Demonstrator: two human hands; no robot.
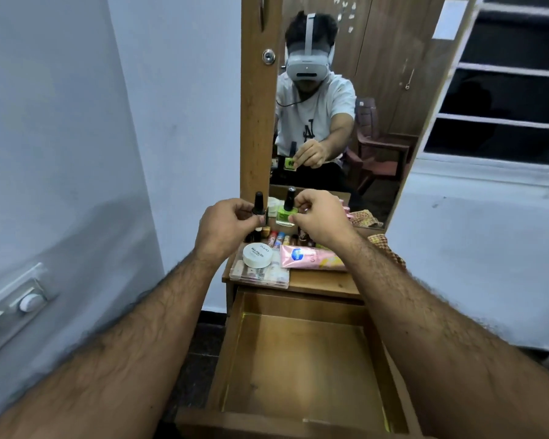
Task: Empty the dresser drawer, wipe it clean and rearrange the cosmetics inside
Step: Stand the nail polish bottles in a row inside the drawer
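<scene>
My left hand pinches a dark nail-polish bottle; my right hand pinches a green nail-polish bottle. Open drawer at 6 o'clock.

We find the drawer pulled out at lower centre of the frame, below the surface. On the surface, a round jar rests on a flat case at left; a tube lies right of it. Behind these stands a row of small bottles. The mirror rises behind, upper centre. Two bottles are held above the row.
</scene>
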